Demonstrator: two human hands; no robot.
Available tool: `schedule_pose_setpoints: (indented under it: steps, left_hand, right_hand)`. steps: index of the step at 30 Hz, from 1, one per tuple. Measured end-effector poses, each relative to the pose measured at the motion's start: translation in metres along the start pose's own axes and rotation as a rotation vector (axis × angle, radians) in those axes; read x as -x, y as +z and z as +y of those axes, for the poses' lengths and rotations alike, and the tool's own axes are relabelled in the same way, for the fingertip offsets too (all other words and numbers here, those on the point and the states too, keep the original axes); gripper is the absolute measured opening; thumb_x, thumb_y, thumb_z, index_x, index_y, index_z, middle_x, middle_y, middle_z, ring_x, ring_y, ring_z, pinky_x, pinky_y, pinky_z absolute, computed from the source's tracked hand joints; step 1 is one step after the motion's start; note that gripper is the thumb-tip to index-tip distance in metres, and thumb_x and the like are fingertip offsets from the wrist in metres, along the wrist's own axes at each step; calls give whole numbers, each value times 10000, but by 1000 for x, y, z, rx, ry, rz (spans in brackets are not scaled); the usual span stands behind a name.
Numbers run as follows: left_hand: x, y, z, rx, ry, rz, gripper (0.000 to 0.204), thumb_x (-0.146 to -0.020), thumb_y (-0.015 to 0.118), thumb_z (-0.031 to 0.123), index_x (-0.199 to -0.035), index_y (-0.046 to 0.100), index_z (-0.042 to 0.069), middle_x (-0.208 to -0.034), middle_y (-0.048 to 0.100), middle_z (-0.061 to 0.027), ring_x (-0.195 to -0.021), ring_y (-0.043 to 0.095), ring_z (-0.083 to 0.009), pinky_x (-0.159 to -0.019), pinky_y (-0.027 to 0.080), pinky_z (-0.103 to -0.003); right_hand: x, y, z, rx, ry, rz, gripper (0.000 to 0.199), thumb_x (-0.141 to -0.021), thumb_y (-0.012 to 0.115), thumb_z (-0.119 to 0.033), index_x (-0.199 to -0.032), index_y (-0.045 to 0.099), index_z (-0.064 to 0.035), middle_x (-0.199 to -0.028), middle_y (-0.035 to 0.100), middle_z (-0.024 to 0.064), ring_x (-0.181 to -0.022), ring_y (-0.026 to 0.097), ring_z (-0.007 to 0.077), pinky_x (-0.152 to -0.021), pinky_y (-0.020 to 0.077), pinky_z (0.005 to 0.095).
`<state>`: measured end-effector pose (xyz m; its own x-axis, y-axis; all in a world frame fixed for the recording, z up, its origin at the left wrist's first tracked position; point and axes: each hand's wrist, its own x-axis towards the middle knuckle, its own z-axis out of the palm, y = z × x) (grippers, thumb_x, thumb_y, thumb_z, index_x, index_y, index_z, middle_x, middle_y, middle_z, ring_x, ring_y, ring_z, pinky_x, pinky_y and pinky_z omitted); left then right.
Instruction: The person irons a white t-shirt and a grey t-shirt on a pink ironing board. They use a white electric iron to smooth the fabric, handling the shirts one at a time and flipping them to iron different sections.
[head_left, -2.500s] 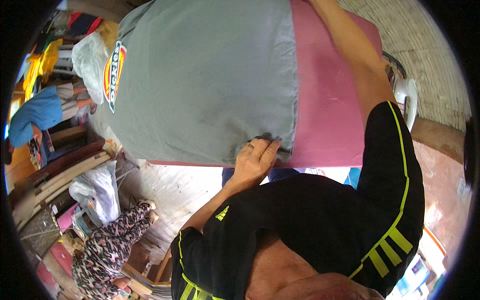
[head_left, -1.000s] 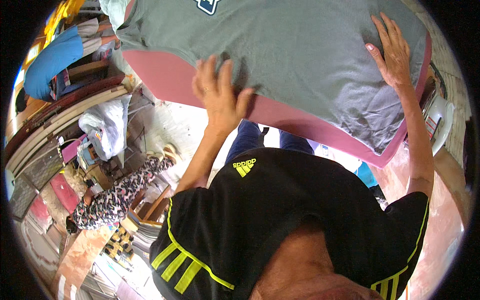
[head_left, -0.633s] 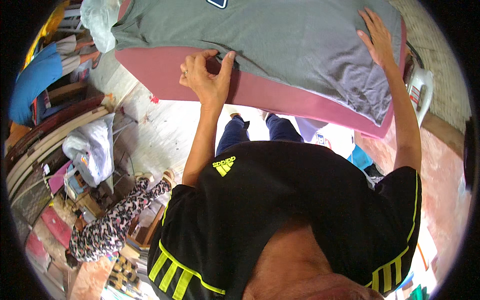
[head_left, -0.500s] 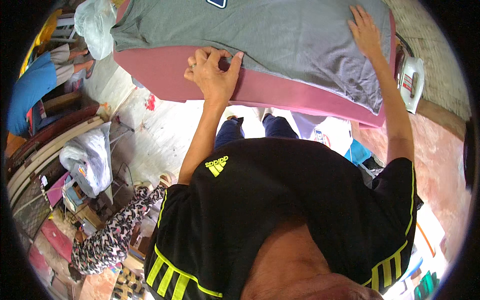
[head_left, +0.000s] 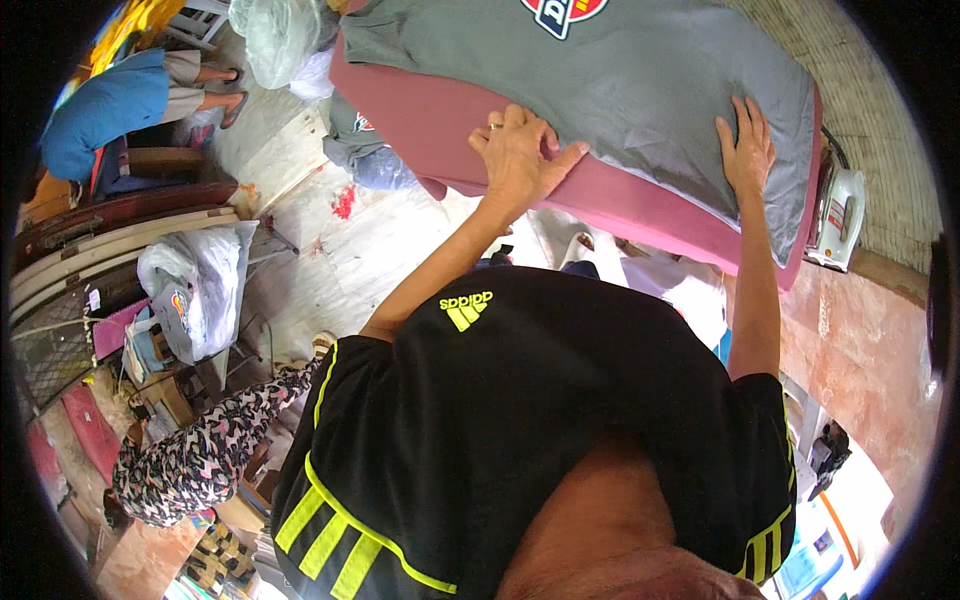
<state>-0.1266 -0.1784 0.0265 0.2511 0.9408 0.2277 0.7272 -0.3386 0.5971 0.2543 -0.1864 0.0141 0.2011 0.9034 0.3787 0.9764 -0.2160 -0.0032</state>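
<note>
A grey T-shirt (head_left: 640, 90) with a printed badge lies spread over a dark pink padded ironing board (head_left: 420, 105). At its near edge my left hand (head_left: 522, 160), a ring on one finger, is closed with curled fingers and thumb at the cloth, seemingly pinching the hem; the fingertips are partly hidden. Flat on the shirt's right part rests my right hand (head_left: 748, 150), fingers stretched out. A white iron (head_left: 838, 218) stands just past the board's right end, close to my right hand, and neither hand touches it.
Clear plastic bags (head_left: 275, 40) are beyond the board's left end. Dark grey folded cloth (head_left: 365, 150) lies below them. At left, a plastic-wrapped bundle (head_left: 195, 285) sits on a stand. A person in blue (head_left: 105, 110) bends over far left; another in patterned clothes (head_left: 195, 450) is lower left.
My view has turned, so the board and shirt appear farther right and lower. My right hand has slid slightly nearer to me over the shirt. The left hand stays at the hem.
</note>
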Motion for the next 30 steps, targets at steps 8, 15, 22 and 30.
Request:
schedule_pose_setpoints:
  steps: [8,15,22,30]
  left_hand:
    - [0,17,-9,17,74,231,378,-706,765,518,-836,744,164,-953,565,-39,-973,475,-269,-827,278,-469]
    - [1,5,-7,123,35,104,398,-724,775,519,-815,742,133,-947,559,-31,-974,461,-247,-862,253,-454]
    - [8,10,-16,125,144,163,348,-722,791,398,-635,626,104,-946,558,-21,-961,466,-242,-854,263,-454]
    - [-25,-39,-96,257,349,183,292,-767,780,266,-641,606,69,-894,583,-62,-879,524,-275,-727,374,-443]
  right_hand:
    - [-5,0,-5,25,27,-36,549,-955,521,-514,-1450,452,-285,-1536,380,-15,-1420,332,244,-1128,272,517]
    - [-2,-6,-5,12,37,-44,541,-960,522,-496,-1454,447,-289,-1538,379,-5,-1422,331,247,-1132,273,512]
    - [-1,-2,0,18,-11,-29,551,-967,503,-501,-1462,429,-271,-1538,373,23,-1426,317,274,-1120,282,549]
    - [3,8,-2,30,31,-53,546,-994,456,-464,-1486,389,-235,-1565,318,52,-1443,273,314,-1120,266,571]
